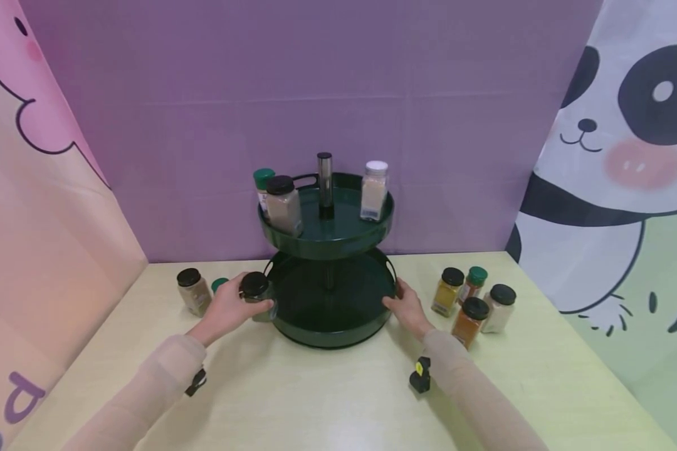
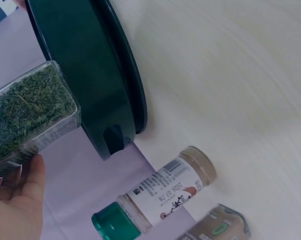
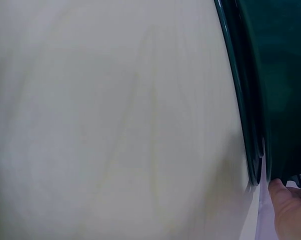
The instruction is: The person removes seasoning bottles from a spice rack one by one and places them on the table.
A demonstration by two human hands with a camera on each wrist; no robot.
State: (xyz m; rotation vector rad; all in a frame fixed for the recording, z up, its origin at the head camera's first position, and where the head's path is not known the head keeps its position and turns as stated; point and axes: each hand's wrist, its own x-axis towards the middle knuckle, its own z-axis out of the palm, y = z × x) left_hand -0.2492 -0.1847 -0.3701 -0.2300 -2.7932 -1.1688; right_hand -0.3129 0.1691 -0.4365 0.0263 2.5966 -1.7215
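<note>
My left hand (image 1: 229, 307) grips a clear spice jar (image 2: 30, 112) of dried green herbs with a black lid (image 1: 254, 284). It is held beside the left rim of a dark green two-tier round rack (image 1: 326, 338). My right hand (image 1: 407, 307) holds the right rim of the rack's lower tray, thumb on the near side; some fingers are hidden behind it. On the upper tray (image 1: 338, 230) stand a green-lidded jar (image 1: 262, 188), a black-lidded jar (image 1: 284, 210) and a white-lidded jar (image 1: 375, 194). A metal post (image 1: 325, 185) rises through its middle.
Left of the rack, a black-lidded jar (image 1: 194, 292) and a green-lidded jar (image 2: 165, 187) stand on the pale table (image 1: 338, 401). To the right stand several more: yellow (image 1: 447, 293), orange (image 1: 468, 324), green-lidded (image 1: 472, 285) and pale (image 1: 499, 310). A purple backdrop (image 1: 203, 156) hangs behind.
</note>
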